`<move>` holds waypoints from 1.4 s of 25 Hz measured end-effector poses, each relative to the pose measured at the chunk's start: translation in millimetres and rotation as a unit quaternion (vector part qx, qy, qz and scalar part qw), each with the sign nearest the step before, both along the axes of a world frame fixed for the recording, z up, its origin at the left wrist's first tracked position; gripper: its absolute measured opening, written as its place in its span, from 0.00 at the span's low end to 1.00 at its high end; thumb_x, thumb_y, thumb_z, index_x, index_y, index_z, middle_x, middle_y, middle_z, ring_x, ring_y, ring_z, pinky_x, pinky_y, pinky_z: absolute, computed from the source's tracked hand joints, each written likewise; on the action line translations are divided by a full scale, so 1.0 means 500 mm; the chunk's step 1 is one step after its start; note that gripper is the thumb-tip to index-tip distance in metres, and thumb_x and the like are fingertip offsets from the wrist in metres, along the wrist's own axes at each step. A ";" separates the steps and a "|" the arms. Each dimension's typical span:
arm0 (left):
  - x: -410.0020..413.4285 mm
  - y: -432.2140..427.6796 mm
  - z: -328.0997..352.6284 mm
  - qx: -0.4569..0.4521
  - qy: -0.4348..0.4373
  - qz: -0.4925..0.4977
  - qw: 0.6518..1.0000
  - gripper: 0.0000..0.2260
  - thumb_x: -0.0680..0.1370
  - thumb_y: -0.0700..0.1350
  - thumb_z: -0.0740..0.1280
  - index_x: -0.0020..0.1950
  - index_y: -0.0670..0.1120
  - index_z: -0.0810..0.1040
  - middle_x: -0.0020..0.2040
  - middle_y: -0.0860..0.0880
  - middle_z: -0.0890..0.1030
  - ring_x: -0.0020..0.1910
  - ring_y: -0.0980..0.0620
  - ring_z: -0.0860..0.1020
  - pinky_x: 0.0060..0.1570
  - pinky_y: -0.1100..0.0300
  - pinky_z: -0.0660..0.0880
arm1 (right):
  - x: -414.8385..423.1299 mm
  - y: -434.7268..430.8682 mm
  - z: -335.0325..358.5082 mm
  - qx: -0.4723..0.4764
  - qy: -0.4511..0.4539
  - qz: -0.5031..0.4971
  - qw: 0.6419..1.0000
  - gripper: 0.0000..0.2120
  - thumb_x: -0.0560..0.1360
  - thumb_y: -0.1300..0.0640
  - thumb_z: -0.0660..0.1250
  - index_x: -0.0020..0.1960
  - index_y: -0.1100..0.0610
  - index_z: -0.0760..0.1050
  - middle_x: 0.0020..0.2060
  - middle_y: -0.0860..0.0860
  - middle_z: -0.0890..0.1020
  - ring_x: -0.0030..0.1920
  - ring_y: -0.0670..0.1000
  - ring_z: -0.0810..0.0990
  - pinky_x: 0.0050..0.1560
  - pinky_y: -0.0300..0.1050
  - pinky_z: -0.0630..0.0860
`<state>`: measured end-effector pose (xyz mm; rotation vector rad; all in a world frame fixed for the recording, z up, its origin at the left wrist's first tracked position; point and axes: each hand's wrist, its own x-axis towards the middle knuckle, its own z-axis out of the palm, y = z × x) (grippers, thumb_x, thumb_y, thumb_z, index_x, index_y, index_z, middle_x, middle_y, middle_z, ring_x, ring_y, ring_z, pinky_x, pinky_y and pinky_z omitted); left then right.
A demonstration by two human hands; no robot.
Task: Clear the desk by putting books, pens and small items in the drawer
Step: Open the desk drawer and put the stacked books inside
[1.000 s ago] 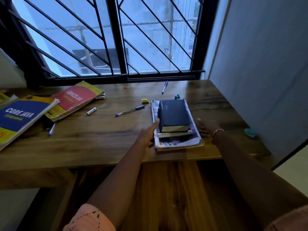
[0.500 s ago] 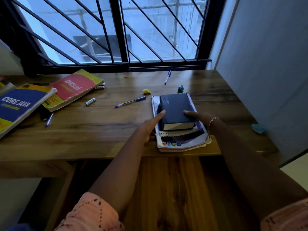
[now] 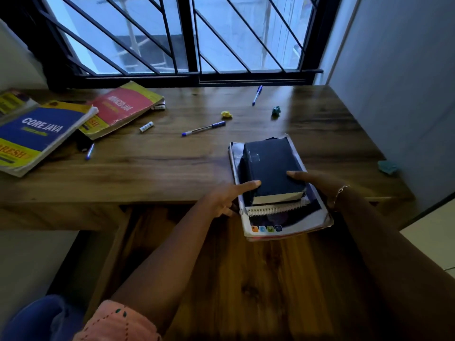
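Three books go as one stack (image 3: 270, 163), left hand (image 3: 229, 198) and right hand (image 3: 317, 185) gripping its sides with thumbs on top so nothing slides, its near end out over the open drawer (image 3: 246, 279), the rest above the counter (image 3: 172, 168) beyond it.

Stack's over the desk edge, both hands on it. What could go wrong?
Only thumbs pin the thick dark book; if tipped toward the drawer, it could slide off the spiral notebook. The left hand and right hand grip the stack of books at its near end; the bottom book may sag.
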<state>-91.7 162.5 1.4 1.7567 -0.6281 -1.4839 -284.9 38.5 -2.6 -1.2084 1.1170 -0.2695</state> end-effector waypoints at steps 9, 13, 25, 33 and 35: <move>-0.134 0.211 -0.013 0.098 0.254 0.171 0.947 0.24 0.69 0.43 0.75 0.62 0.46 0.71 0.57 0.42 0.77 0.53 0.42 0.77 0.43 0.48 0.79 | -0.003 0.089 0.038 -0.155 0.067 0.279 0.945 0.45 0.45 0.36 0.77 0.58 0.52 0.71 0.51 0.50 0.80 0.48 0.51 0.81 0.42 0.41 0.78; -0.179 0.284 -0.003 0.119 0.379 0.324 0.858 0.14 0.68 0.41 0.75 0.48 0.43 0.72 0.46 0.41 0.77 0.43 0.42 0.76 0.45 0.45 0.76 | 0.095 0.126 0.035 -0.203 0.141 0.446 0.860 0.44 0.51 0.35 0.76 0.61 0.53 0.69 0.53 0.45 0.76 0.50 0.47 0.78 0.46 0.36 0.75; -0.121 0.384 -0.031 0.169 0.403 0.452 0.778 0.15 0.72 0.40 0.71 0.55 0.40 0.70 0.47 0.36 0.74 0.54 0.36 0.74 0.57 0.40 0.71 | 0.302 0.239 -0.125 -0.094 0.198 0.571 0.791 0.25 0.71 0.56 0.69 0.66 0.58 0.67 0.56 0.53 0.77 0.52 0.51 0.78 0.45 0.39 0.78; -0.111 0.390 0.010 0.133 0.273 0.382 0.873 0.18 0.78 0.42 0.64 0.66 0.45 0.65 0.40 0.46 0.70 0.35 0.51 0.69 0.28 0.59 0.64 | 0.301 0.294 -0.176 -0.106 0.192 0.536 0.815 0.32 0.67 0.52 0.73 0.66 0.54 0.63 0.58 0.51 0.73 0.54 0.50 0.74 0.49 0.41 0.75; -0.107 0.427 0.010 0.113 0.242 0.347 0.899 0.22 0.77 0.43 0.65 0.69 0.45 0.62 0.39 0.48 0.68 0.35 0.53 0.68 0.32 0.62 0.67 | 0.295 0.309 -0.174 -0.096 0.180 0.521 0.829 0.30 0.68 0.54 0.72 0.66 0.54 0.63 0.56 0.51 0.73 0.53 0.50 0.74 0.46 0.38 0.74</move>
